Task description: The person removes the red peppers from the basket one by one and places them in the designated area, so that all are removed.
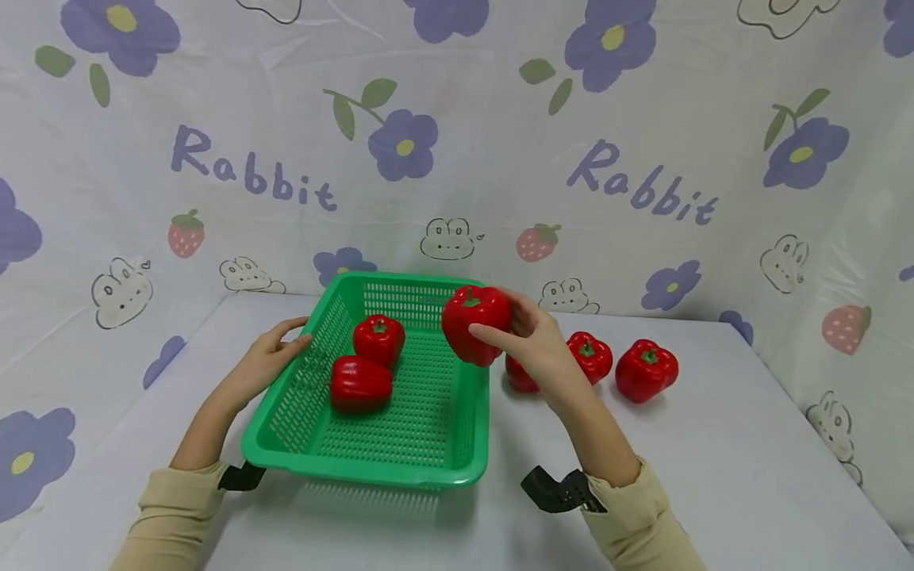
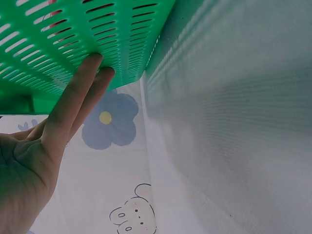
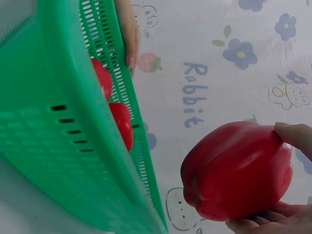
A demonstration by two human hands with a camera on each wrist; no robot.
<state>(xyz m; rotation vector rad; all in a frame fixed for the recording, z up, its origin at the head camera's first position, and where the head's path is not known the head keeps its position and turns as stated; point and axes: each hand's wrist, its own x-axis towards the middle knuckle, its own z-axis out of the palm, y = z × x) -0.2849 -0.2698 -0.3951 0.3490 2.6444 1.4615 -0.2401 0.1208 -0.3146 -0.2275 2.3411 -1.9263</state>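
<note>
A glossy red bell pepper [image 1: 471, 325] is held up in my right hand [image 1: 531, 337], over the right rim of a green perforated basket [image 1: 366, 472]. Thumb and fingers grip the pepper from opposite sides, as the right wrist view shows. My left hand [image 1: 267, 357] touches the basket's left side near the rim; in the left wrist view, straight fingers [image 2: 73, 100] rest against the outer slotted wall. Inside the basket are two red peppers: one upright [image 1: 379, 339], and one on its side [image 1: 360, 385] touching or close beside it.
To the basket's right, more red bell peppers stand on the white table [image 1: 714, 460]: one at the far right [image 1: 646, 370], one beside it [image 1: 591, 357], and one [image 1: 521, 377] partly hidden behind my right hand. A printed curtain [image 1: 457, 159] hangs behind the table.
</note>
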